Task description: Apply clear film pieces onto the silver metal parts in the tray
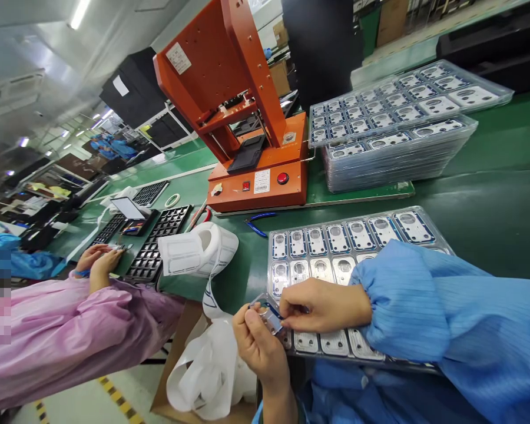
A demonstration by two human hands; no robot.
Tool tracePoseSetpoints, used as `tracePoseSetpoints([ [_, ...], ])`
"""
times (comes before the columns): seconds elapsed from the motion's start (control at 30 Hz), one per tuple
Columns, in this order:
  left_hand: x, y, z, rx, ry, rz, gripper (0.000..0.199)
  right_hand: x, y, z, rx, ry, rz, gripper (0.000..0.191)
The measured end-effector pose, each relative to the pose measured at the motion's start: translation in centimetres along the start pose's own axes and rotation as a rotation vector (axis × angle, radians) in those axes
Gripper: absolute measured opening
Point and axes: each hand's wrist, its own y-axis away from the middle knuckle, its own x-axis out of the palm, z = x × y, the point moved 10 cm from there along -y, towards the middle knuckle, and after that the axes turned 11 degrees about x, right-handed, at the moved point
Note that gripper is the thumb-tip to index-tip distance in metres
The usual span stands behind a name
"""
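Note:
My left hand (262, 347) grips a small rectangular metal plate (270, 317) with a round opening and blue edging, held tilted over the near left corner of the tray. At the plate's right edge, the thumb and fingers of my right hand (315, 304) are pinched together; what lies between them is too small to make out. Under both hands is a clear plastic tray (271, 250) with rows of similar plates (336, 238) in its pockets. To the left, a roll of white label stickers (212, 244) trails its strip off the table edge.
An orange press (258, 159) stands behind the tray, with stacked filled trays (388, 147) to its right. Blue-handled pliers (260, 224) lie between. A cardboard box (174, 377) holds waste backing strip (207, 377). A co-worker in a pink sleeve (70, 330) works at left beside black trays (161, 241).

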Motion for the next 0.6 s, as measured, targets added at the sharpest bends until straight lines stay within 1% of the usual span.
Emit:
tracePoseSetpoints([
  [0.17, -0.2, 0.1, 0.2, -0.017, 0.019, -0.015, 0.028, 0.2, 0.3, 0.4, -0.013, 0.086, 0.014, 0.006],
  [0.3, -0.1, 0.2, 0.1, -0.024, 0.089, -0.033, 0.031, 0.0, 0.5, 0.8, -0.015, 0.101, 0.013, 0.013],
  [0.37, -0.1, 0.1, 0.0, -0.017, 0.079, -0.036, 0.033, -0.1, 0.5, 0.8, -0.002, 0.112, 0.008, 0.014],
  [0.47, 0.0, 0.0, -0.5, 0.022, -0.038, 0.009, 0.034, -0.2, 0.6, 1.2, -0.031, 0.194, -0.006, 0.019],
  [0.53, 0.2, 0.0, -0.5, 0.028, -0.103, 0.058, 0.034, -0.3, 0.8, 1.9, -0.097, 0.319, -0.039, 0.028],
  [0.6, 0.4, 0.0, -0.4, 0.021, -0.131, 0.1, 0.033, -0.4, 1.1, 2.7, -0.177, 0.466, -0.098, 0.039],
])
